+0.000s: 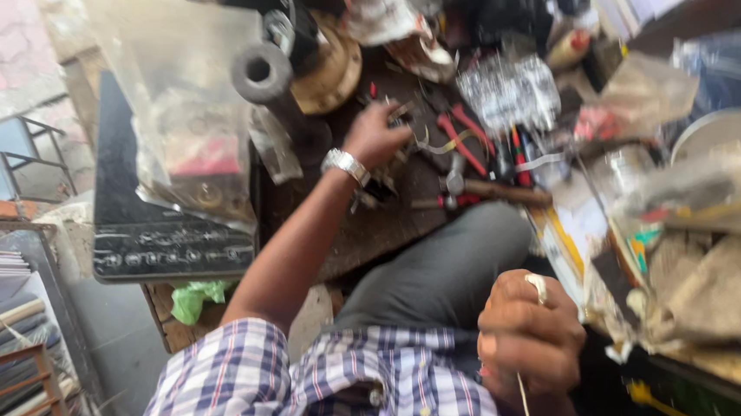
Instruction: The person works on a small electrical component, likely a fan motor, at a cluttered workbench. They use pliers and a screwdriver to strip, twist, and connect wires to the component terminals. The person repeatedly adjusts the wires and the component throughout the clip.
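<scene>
My left hand (376, 134), with a silver wristwatch (346, 165), reaches out over a dark cluttered workbench (369, 225). Its fingers curl down among small tools next to red-handled pliers (466, 141); motion blur hides whether they grip anything. A hammer with a wooden handle (498, 192) lies just right of that hand. My right hand (528, 339), wearing a ring, is closed into a fist near my plaid shirt. It pinches a thin pale yellow strand (525, 410) that hangs down from it. My grey trouser leg (444, 270) lies between the two hands.
A black tube (263, 72) and a round wooden disc (335, 68) stand at the back of the bench. A clear plastic bag (178, 99) and a black slab (157, 219) lie to the left. Bags, papers and a metal bowl (728, 129) crowd the right.
</scene>
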